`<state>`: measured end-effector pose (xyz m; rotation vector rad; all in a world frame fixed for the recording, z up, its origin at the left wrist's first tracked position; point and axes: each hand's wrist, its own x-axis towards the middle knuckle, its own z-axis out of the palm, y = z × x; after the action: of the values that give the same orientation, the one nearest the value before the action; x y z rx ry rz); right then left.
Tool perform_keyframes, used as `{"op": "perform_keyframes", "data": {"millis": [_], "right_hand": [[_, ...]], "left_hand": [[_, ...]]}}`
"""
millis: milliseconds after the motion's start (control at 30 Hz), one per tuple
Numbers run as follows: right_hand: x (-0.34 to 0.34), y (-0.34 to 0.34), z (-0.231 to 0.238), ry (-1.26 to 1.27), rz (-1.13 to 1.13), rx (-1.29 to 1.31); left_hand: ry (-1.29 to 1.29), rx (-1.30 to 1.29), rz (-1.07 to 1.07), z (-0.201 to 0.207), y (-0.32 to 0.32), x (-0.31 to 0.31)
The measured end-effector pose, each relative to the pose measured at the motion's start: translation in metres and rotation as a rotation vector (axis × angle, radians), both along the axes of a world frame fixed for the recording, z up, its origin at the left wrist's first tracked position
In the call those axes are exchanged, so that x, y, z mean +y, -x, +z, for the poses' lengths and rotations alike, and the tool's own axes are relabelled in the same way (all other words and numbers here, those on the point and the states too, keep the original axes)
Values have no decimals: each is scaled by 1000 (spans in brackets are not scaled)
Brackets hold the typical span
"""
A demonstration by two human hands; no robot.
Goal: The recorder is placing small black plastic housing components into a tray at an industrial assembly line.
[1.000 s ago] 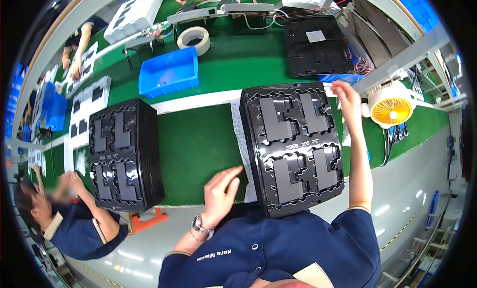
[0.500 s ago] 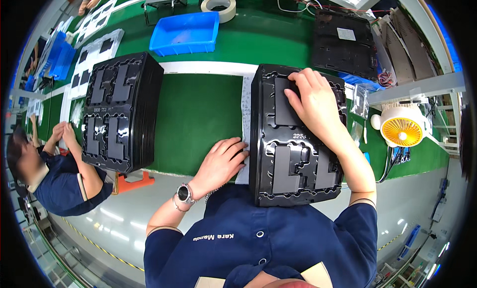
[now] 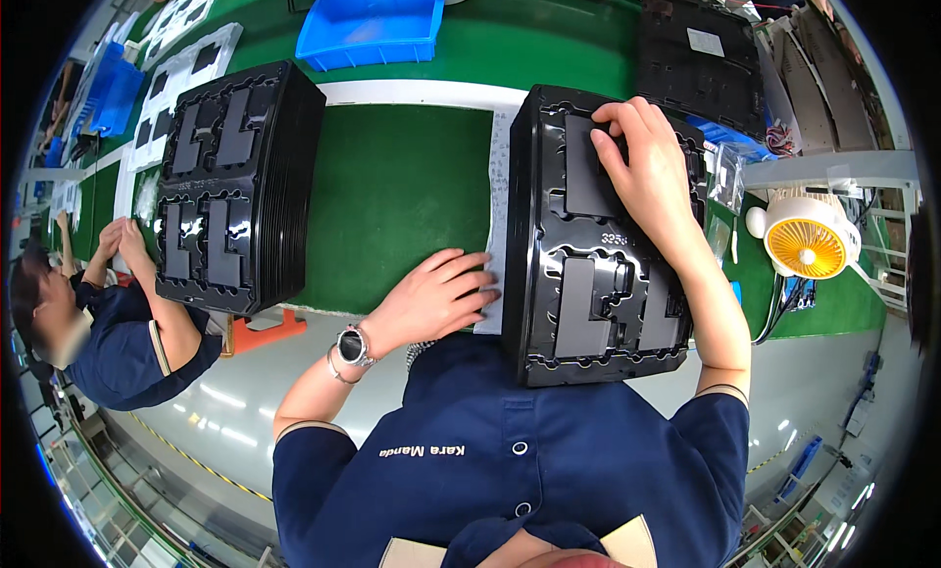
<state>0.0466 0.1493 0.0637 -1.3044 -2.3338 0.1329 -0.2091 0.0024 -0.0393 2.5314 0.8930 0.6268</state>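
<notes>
A tall stack of glossy black plastic trays stands in front of me at the table's edge, slightly right. Dark grey L-shaped pieces lie in the top tray's recesses. My right hand rests over the upper part of this tray, thumb and fingertips bent close together beside the upper-left piece. Whatever lies between them is hidden, and the palm covers the upper-right recess. My left hand is on the table edge left of the stack, fingers stretched and slightly spread, holding nothing.
A second black tray stack stands to the left on the green table. Behind are a blue bin and a black panel. A yellow-white fan stands right. Another person works at far left.
The whole view has shifted, so the table and stacks appear higher. My right thumb and fingertips have drawn closer together over the tray. My left hand stays beside the stack.
</notes>
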Motion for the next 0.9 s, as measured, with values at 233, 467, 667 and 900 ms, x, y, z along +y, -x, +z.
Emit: {"op": "perform_keyframes", "data": {"millis": [233,467,667,900], "right_hand": [[-9,4,0,-114,-12,-84],[2,-1,5,185,-38,137],[5,-12,21,548,10,586],[-7,10,68,697,219,880]], "left_hand": [[-50,-19,-115,20,1,-19],[-23,-3,-17,0,26,-22],[-22,-245,335,44,3,10],[389,-716,380,110,-57,72]]}}
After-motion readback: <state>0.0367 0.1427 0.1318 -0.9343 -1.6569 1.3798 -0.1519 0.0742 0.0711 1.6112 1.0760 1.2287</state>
